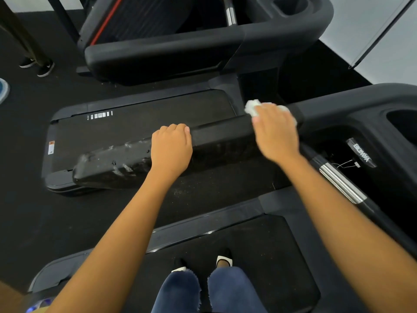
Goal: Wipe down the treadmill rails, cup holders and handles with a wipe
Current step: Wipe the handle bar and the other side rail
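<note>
From my end, L hand (171, 145) is curled over the top of the rail (222, 141) at mid-length, gripping it, while R hand (275, 130) clamps the white wipe (251, 107) against the rail's console end, near the cup holder (402, 126), w/ pale smears (123, 168) toward the rail's free end.

On my feed I see both forearms bare right up to the frame edge, the left hand (171, 150) and right hand (276, 132) alike, with short, plain-looking nails on the fingers (178, 128). Lower down are dark blue jeans (228, 290) with frayed, ragged hems at the ankles. Past the hems sit pointed shoes (223, 260), black at the toe and white behind it.
</note>
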Tool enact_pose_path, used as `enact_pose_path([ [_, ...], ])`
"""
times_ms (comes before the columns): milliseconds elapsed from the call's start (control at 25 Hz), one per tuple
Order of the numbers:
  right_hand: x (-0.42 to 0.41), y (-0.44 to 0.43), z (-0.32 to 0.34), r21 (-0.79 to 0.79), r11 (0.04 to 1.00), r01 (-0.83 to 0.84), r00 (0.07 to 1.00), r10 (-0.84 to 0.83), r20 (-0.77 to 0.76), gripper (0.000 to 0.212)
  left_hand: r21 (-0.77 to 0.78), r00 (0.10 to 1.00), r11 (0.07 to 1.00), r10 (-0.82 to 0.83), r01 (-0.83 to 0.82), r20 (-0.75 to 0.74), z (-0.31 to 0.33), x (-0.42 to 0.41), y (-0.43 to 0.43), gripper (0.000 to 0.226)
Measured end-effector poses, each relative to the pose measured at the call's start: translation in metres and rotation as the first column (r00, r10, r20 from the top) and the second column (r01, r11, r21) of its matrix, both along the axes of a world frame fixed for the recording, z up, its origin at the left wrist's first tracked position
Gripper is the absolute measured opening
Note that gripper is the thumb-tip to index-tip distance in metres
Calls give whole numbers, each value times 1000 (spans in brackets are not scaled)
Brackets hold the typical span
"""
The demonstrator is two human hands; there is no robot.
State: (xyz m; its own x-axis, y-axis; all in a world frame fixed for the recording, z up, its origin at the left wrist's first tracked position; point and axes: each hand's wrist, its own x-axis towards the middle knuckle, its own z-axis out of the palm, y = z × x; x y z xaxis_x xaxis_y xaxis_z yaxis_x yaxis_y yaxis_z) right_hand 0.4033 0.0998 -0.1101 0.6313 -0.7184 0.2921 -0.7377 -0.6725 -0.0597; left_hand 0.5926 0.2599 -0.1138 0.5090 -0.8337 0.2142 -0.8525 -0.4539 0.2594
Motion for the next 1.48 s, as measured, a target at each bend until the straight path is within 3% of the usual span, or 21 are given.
enact_pose_path([
  [80,-9,-16,-8,71,986,153,980,-161,117,47,3,1000,1000,0,0,6,0,1,-1,39],
  [160,22,16,-20,221,906,361,865,-414,284,47,7,1000,1000,6,-7,14,-1,0,-1,39],
  [200,44,45,-24,337,859,386,791,-496,358,49,5,1000,1000,10,-10,24,-2,0,-1,39],
  [360,84,129,-32,522,841,142,684,-465,562,67,-5,999,1000,1,-1,44,-3,0,-1,39],
  [520,51,38,-24,687,654,316,259,-756,601,69,27,999,999,31,-32,45,-4,-2,-3,40],
  [600,51,23,-21,776,569,272,62,-815,576,66,51,998,997,50,-52,41,-1,-6,-8,38],
  [680,78,61,-23,817,563,129,-54,-818,572,66,70,999,997,37,-39,32,2,-9,-17,35],
  [760,108,114,-25,842,536,-62,-17,-844,537,69,64,998,998,27,-30,49,1,-11,-22,36],
  [840,113,125,-27,867,480,-135,8,-874,486,69,53,997,998,27,-31,73,-1,-10,-21,38],
  [960,72,60,-28,887,459,-49,-201,-874,441,64,61,996,998,18,-23,83,-2,-9,-19,40],
  [1040,50,27,-38,901,424,-91,-269,-882,388,62,73,995,997,22,-29,93,0,-10,-20,40],
  [1160,67,57,-46,923,383,-39,-274,-892,359,56,71,994,997,15,-23,110,1,-11,-20,39],
  [1320,88,124,-44,921,375,-103,-105,-925,365,50,62,994,998,4,-10,108,0,-10,-19,41],
  [1480,34,41,-32,937,349,-5,-253,-907,336,50,66,996,998,13,-19,91,-1,-10,-20,41],
])
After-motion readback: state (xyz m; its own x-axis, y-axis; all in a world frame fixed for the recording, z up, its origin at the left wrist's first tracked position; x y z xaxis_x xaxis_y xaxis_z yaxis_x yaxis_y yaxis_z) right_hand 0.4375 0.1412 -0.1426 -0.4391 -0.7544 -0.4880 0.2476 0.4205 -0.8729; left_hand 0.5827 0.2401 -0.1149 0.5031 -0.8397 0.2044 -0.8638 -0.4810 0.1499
